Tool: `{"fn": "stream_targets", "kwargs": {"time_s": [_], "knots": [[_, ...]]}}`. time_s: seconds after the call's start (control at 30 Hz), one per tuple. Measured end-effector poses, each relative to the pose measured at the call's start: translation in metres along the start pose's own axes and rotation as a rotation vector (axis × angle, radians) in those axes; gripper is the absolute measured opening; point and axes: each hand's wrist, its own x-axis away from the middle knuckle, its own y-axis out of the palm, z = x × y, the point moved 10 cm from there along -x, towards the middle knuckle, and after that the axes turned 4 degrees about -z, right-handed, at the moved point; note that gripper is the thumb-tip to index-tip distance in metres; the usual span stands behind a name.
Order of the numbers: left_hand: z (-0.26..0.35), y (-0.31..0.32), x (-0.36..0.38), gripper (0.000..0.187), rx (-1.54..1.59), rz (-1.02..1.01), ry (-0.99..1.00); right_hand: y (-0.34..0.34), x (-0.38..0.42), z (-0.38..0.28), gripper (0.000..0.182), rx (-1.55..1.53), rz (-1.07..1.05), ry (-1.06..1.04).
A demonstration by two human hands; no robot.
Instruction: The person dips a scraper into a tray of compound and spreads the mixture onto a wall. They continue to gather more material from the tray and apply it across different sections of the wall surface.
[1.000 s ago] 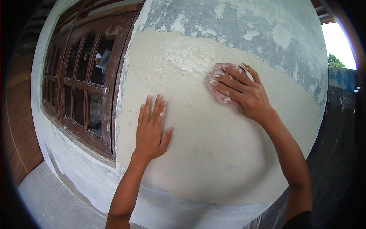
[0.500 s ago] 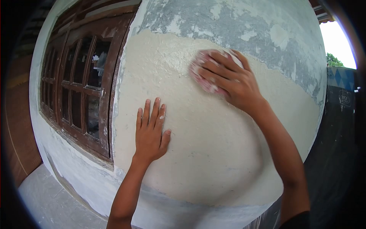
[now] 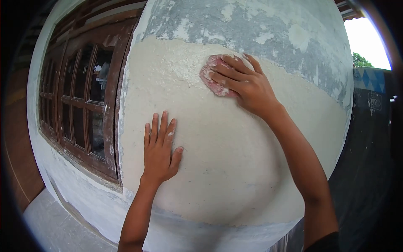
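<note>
The right hand [image 3: 243, 86] presses a pink pad [image 3: 213, 77] flat against the cream wall [image 3: 235, 159], at 12 o'clock. The left hand [image 3: 159, 151] lies open, fingers spread, on the wall at 7 o'clock from the pad. A wooden window [image 3: 79, 105] stands at 9 o'clock.

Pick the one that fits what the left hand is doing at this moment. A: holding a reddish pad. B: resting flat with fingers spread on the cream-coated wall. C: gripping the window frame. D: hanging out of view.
B: the left hand lies palm-flat, fingers spread, on the cream-coated wall, while the right hand presses the reddish pad higher up.
</note>
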Motion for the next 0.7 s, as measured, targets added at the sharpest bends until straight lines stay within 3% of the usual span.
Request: {"fn": "stream_targets", "kwargs": {"time_s": [0.23, 0.3, 0.43, 0.6, 0.7], "knots": [[0.0, -0.003, 0.001, 0.063, 0.04, -0.026, -0.031, -0.024, 0.037, 0.024, 0.047, 0.071, 0.005, 0.127], [0.001, -0.007, 0.001, 0.063, 0.001, -0.021, -0.035, -0.026, 0.015, 0.01, 0.046, 0.002, 0.137, 0.093], [0.008, -0.009, 0.0, 0.061, -0.008, -0.023, -0.026, -0.003, 0.003, -0.002, 0.044, 0.034, 0.024, 0.059], [0.007, -0.012, 0.002, 0.061, 0.021, -0.005, -0.003, -0.013, 0.046, 0.021, 0.047, 0.015, 0.015, 0.113], [0.007, -0.011, -0.003, 0.06, 0.04, 0.013, 0.009, -0.015, 0.027, 0.02, 0.048, 0.031, 0.068, 0.142]]}}
